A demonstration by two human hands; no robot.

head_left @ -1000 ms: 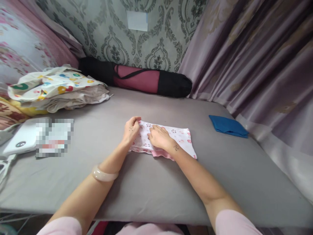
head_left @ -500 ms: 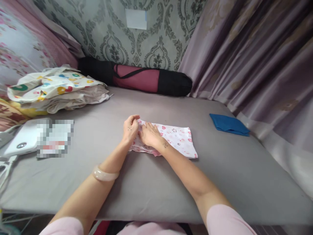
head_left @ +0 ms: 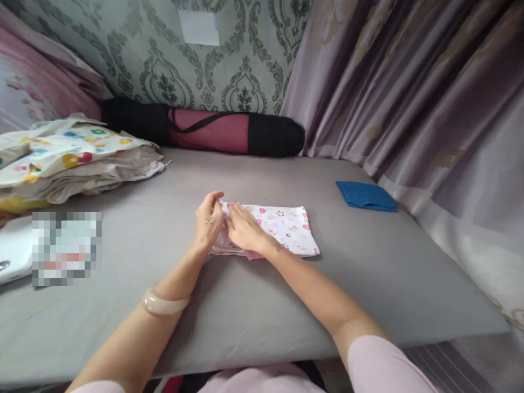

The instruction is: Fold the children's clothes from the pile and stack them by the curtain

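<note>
Far L, at 9 o'clock of the patterned cloth, a white device w/ a pixelated item beside it; behind, at 10 o'clock, 1 fabric pile, multicol. print on top; at 11 o'clock, 1 long black/maroon bag by the wall; L hand at the cloth's 9 o'clock edge, up on its side, fingers approx. half curled, can't tell if it grips fabric; R hand just beside it, palm down, open flat, pressing the cloth, gripping nothing; pink-and-white patterned cloth lies folded on the grey-covered surface, under R hand, pink bit showing at 6 o'clock; blue folded cloth well apart, between 2 and 3 o'clock; curtain beyond, approx. 2 o'clock.
</note>
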